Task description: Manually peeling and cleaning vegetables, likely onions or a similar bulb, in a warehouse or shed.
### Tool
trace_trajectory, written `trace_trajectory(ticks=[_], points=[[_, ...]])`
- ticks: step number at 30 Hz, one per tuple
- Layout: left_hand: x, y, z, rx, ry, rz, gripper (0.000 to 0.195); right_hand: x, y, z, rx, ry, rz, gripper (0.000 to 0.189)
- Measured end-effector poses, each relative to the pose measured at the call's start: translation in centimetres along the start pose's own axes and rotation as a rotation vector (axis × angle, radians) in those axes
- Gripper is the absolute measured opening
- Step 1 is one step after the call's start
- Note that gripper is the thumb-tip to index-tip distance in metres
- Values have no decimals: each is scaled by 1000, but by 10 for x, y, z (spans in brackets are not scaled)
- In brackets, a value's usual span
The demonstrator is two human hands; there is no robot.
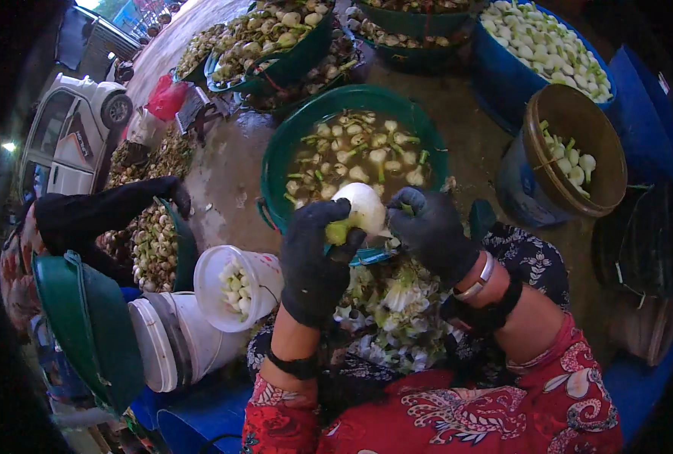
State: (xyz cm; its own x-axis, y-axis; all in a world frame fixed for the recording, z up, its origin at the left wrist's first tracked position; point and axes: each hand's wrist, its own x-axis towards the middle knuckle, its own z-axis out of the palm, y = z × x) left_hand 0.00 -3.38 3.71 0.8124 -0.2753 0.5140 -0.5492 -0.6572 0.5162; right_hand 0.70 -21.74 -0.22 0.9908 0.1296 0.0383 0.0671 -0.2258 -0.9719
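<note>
My left hand (pixel 313 255), in a dark glove, holds a white peeled bulb (pixel 364 205) by its pale green stem end. It looks like an onion or garlic bulb. Close to the bulb's right side is my right hand (pixel 431 232), also gloved, with its fingers curled. A small green scrap (pixel 407 209) shows between those fingers; whether a tool is in this hand is hidden. Both hands are over the near rim of a green tub (pixel 427 127), where unpeeled bulbs (pixel 359 173) float in brown water. Peelings (pixel 399 318) are heaped below my hands.
At the right stands a bucket (pixel 577 122) with peeled bulbs, before a full blue tub (pixel 492 91). A white bucket (pixel 208 284) with peeled bulbs is at the left. Beyond it, a person's dark sleeve (pixel 98 210) reaches over another bulb tub. Heaped tubs (pixel 291 62) line the back.
</note>
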Motion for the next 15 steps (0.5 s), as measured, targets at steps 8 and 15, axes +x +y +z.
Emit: trace_trajectory(ticks=[8, 15], points=[[-12, -31, -6, -1336, 84, -697, 38, -16, 13, 11, -284, -358, -56, 22], [-12, -41, 2, -1766, 166, -868, 32, -21, 18, 5, -344, -556, -218, 31]])
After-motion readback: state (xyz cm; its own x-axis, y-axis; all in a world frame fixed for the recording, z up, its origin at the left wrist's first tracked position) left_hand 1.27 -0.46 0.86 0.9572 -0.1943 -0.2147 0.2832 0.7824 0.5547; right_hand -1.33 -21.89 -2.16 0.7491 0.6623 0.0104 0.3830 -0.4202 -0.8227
